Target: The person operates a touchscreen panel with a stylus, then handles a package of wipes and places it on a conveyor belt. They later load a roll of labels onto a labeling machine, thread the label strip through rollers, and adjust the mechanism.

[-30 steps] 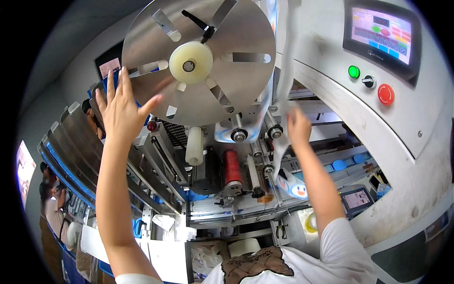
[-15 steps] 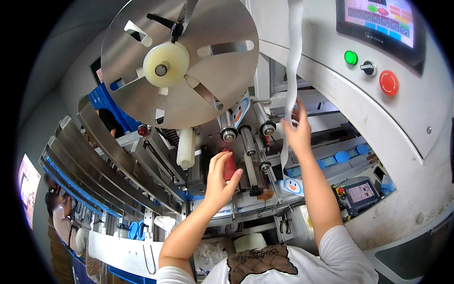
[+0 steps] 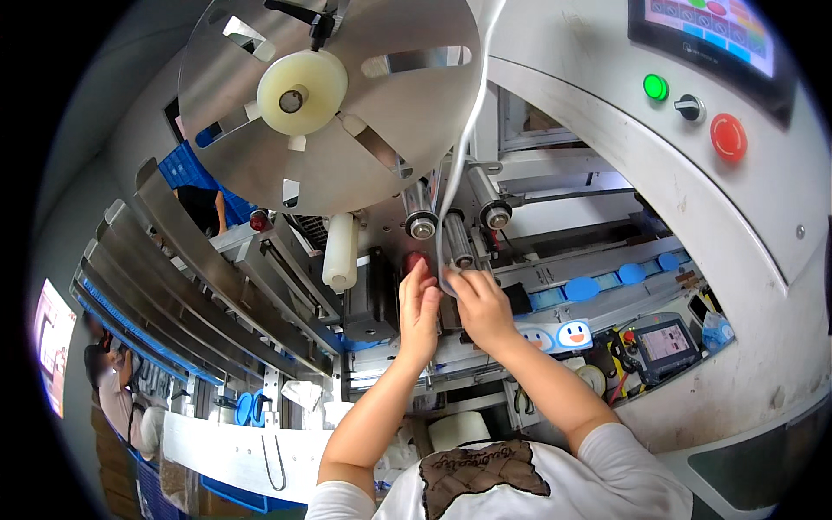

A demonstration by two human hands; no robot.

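A white film strip (image 3: 475, 104) hangs down from the top of a packaging machine past the steel rollers (image 3: 457, 227). My right hand (image 3: 479, 305) pinches the strip's lower end just below the rollers. My left hand (image 3: 419, 310) reaches up beside it, fingers straight, touching the strip's end and the red roller (image 3: 412, 260) behind it. Above both hands stands a large round steel reel disc (image 3: 364, 130) with a cream hub (image 3: 302, 90).
A control panel with a touch screen (image 3: 711, 22), green button (image 3: 656, 87), black knob (image 3: 688, 107) and red stop button (image 3: 728, 137) sits upper right. Slanted steel rails (image 3: 173, 286) run at left. Another person (image 3: 113, 390) stands far left. A tape roll (image 3: 459, 429) lies below.
My left hand came down from the reel disc to the rollers and now meets the right hand. My right hand slid down the strip to its lower end.
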